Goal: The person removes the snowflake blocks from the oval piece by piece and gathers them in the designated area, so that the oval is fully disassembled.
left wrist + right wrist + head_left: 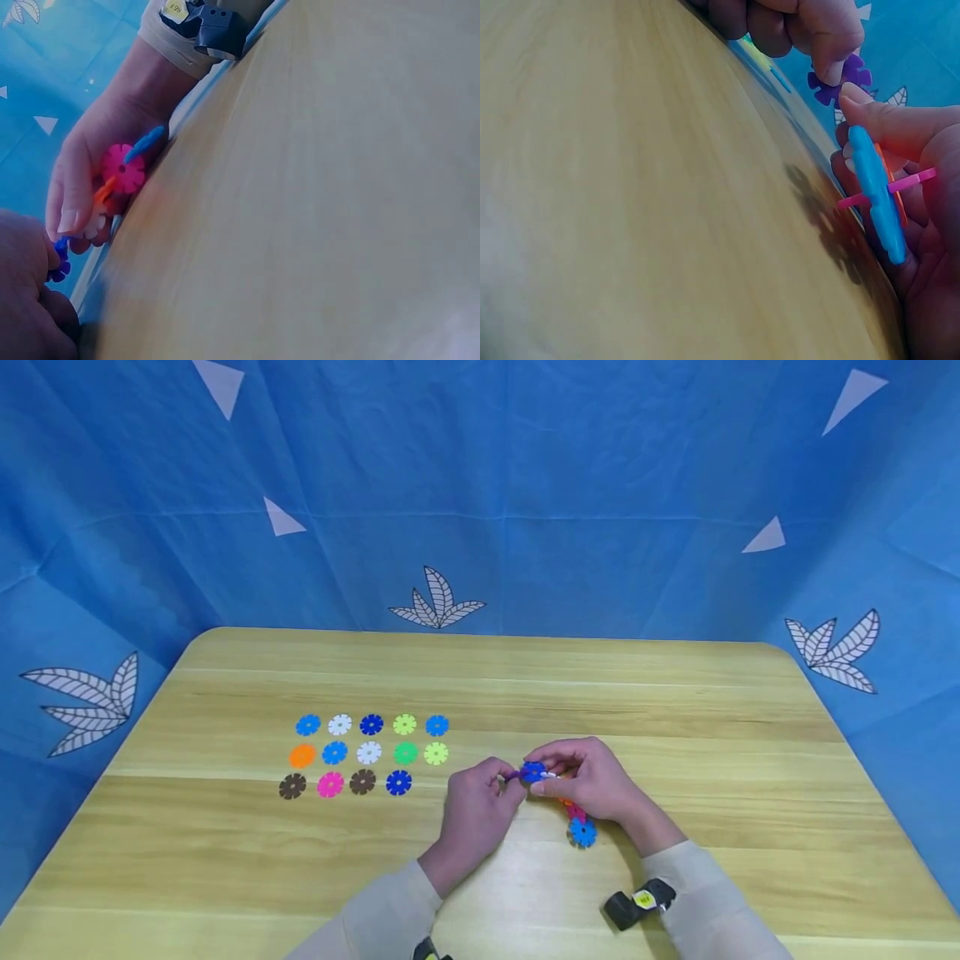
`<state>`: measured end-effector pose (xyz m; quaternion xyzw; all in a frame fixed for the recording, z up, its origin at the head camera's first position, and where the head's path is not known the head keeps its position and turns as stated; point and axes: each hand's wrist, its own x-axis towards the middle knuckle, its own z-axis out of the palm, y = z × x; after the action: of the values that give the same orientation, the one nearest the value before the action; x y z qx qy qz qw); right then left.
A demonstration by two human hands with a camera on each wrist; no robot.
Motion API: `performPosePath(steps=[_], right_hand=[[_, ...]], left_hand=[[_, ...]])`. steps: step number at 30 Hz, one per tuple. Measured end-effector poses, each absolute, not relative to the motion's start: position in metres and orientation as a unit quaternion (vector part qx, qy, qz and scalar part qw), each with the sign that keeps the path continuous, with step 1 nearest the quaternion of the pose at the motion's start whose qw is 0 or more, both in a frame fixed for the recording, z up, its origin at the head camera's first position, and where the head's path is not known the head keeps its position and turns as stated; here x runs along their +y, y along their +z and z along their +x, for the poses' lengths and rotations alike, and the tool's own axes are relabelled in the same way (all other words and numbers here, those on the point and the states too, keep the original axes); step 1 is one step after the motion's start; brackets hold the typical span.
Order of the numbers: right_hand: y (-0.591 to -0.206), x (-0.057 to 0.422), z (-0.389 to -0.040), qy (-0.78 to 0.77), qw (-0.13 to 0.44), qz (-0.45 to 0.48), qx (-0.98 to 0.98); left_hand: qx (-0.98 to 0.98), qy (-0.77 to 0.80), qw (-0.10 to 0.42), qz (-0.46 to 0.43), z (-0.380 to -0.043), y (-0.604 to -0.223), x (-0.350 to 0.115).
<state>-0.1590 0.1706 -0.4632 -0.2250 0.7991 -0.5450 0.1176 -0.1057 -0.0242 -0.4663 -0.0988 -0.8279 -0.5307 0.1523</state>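
My left hand (477,806) pinches a purple notched flower disc (862,77) between thumb and fingertips. Close beside it, my right hand (592,777) grips a chain of interlocked flower discs by its dark blue disc (534,772). Behind that one come a white disc (93,225), an orange disc (104,193), a pink disc (124,169) and, at the tail, a light blue disc (582,833). Purple and dark blue discs meet edge to edge between the two hands. The right palm and fingers cover part of the chain.
Loose flower discs lie flat in three rows on the left of the wooden table (262,860), including an orange disc (302,756), a pink disc (330,784) and a green disc (406,753). A blue curtain (570,527) hangs behind the table. A black wrist camera (639,902) sits by the right sleeve.
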Motion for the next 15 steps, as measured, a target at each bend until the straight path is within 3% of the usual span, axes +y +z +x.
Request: performPosePath(steps=[6, 15], right_hand=[[-0.463, 0.177, -0.161, -0.551, 0.107, -0.199, 0.804], [-0.464, 0.177, -0.160, -0.547, 0.115, -0.211, 0.802]], left_hand=[[-0.816, -0.555, 0.158, -0.037, -0.103, -0.468, -0.031], [-0.828, -0.555, 0.074, -0.019, -0.095, -0.463, -0.055]])
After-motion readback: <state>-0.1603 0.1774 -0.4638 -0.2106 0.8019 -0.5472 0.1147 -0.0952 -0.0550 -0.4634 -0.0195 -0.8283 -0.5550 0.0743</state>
